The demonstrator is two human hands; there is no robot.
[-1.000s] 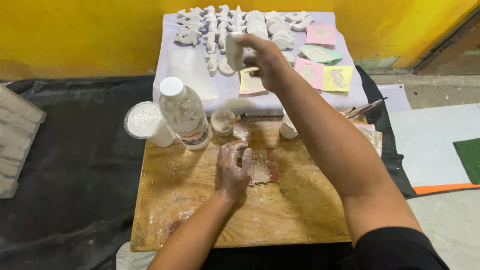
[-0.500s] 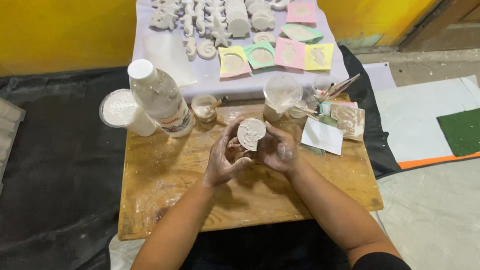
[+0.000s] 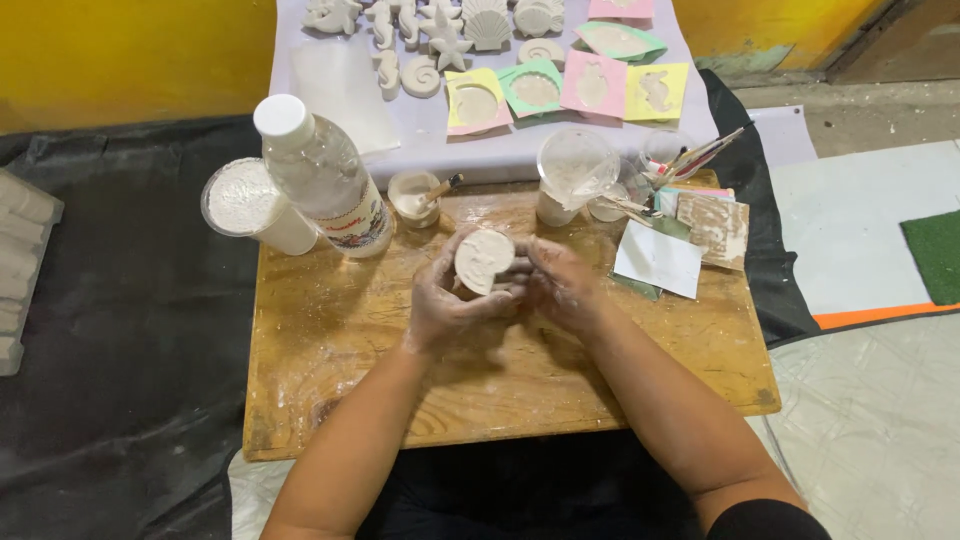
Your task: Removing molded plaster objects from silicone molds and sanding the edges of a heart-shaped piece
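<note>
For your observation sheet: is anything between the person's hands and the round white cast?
Nothing visible. Both the left hand and right hand already touch the round white cast, holding it above the wooden board.

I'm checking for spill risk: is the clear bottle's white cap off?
No, the white cap sits on top of the clear bottle, which stands upright on the wooden board.

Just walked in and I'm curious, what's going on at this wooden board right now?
A person holds a round white plaster cast in both hands over a wooden board: the left hand cups it from below, the right hand steadies its side. Both hands are dusted white. Beside them stand a clear plastic bottle and a cup of white powder. Beyond lie finished sea-shape casts and coloured moulds.
</note>
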